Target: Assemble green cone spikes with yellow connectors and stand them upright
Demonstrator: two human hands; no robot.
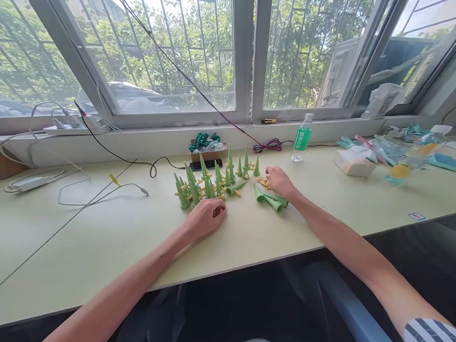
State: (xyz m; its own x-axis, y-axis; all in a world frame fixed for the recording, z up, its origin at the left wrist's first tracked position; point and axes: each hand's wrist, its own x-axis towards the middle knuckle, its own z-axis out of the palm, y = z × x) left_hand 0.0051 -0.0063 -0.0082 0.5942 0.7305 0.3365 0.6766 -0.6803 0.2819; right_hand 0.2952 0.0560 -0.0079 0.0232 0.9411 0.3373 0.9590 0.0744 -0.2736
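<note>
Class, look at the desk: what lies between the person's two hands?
Head view: green cones lying on their sides between the left hand and right hand.

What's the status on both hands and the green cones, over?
Left hand curled on table beside standing green cones, grip unclear. Right hand on yellow pieces, lying cones beside it. Phone behind the pile.

A clear plastic bottle with a green label (300, 138) stands far, right of centre. A flat black phone (206, 165) lies far centre, and a white power strip (75, 129) far left.
</note>
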